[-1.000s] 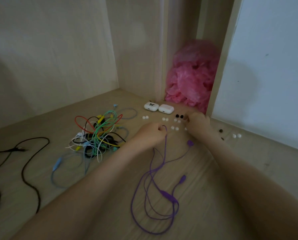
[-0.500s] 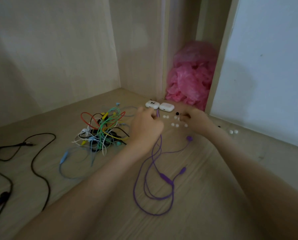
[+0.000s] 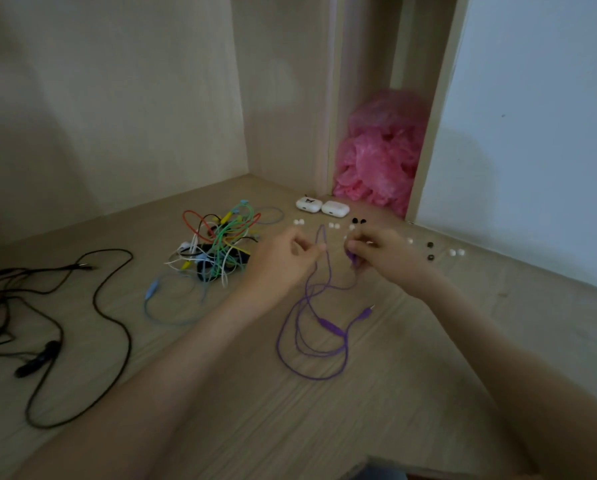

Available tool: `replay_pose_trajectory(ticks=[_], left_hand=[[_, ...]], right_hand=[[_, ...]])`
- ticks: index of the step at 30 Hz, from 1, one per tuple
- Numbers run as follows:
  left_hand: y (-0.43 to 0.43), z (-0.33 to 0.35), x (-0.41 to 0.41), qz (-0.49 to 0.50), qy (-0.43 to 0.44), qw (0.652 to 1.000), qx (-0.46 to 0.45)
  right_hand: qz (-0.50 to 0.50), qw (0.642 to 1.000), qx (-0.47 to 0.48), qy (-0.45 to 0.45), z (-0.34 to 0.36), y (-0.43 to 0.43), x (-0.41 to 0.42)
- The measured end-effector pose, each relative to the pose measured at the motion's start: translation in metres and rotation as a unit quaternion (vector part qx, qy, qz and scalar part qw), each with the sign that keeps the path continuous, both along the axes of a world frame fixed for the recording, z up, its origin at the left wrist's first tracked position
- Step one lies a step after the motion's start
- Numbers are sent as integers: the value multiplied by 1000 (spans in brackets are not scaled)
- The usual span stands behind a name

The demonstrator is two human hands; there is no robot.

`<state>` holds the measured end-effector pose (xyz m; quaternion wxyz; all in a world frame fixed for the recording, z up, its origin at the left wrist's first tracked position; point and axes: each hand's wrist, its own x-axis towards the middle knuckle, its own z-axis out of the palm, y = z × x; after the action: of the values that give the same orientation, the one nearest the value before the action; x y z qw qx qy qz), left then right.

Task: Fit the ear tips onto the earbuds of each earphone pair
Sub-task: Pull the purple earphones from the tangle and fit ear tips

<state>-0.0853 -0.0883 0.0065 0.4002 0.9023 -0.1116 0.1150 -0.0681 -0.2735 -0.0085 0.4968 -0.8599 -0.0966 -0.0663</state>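
Purple earphones | cord looped on near desk | left hand pinched raised cord | right hand returned from far ear tips, pinched earbud, lifted since | tip held: cannot tell | fitting likely next

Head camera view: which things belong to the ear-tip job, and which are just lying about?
Job: purple earphones, pinched by left hand and right hand; white ear tips; black ear tips; tangled coloured earphones.
Lying about: pink plastic bag; two white cases.
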Motion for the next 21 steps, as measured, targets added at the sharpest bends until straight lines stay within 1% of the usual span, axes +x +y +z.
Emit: replay_pose_trajectory(ticks=[2, 5, 8, 12, 14, 16, 18, 21], left_hand=[[6, -10, -8, -25, 30, 998, -41], [17, -28, -14, -20, 44, 995, -82], [27, -40, -12, 0, 40, 992, -122], [35, -49, -7, -19, 52, 990, -131], [35, -52, -5, -28, 67, 984, -163], [33, -51, -5, -31, 83, 972, -217], [32, -49, -5, -25, 99, 960, -261], [31, -46, -8, -10, 128, 949, -287]], right_hand=[[42, 997, 59, -15, 4, 22, -15], [98, 992, 82, 0, -2, 56, -27], [111, 986, 119, 22, -11, 76, -30], [116, 974, 191, 29, -18, 81, -30], [104, 975, 195, 15, -21, 80, -30], [57, 982, 182, -11, -23, 76, -28], [14, 982, 189, -20, -25, 71, -25], [-4, 964, 265, 25, -28, 68, -22]])
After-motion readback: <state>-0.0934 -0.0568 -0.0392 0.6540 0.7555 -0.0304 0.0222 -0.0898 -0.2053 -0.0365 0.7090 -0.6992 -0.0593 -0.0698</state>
